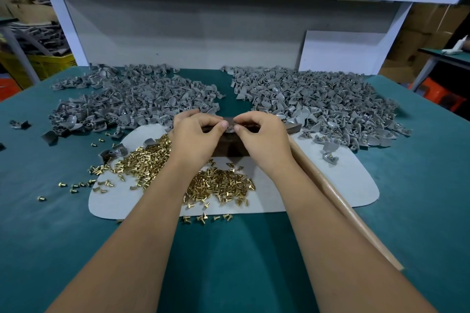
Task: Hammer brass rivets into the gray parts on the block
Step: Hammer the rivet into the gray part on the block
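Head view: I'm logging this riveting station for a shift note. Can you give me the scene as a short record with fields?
left hand: left hand pinches the gray part on the block
right hand: right hand pinches the same part
rivets: loose brass rivets heaped on the white mat
hammer: wooden handle lies right of the right arm, unheld
stock: gray piles, left pile and right pile

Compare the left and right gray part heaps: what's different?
The left heap shows bare gray parts with empty holes; the right heap has brass rivets showing in many parts. The left heap looks darker, the right heap lighter. Both lie on the green table, behind the hands.
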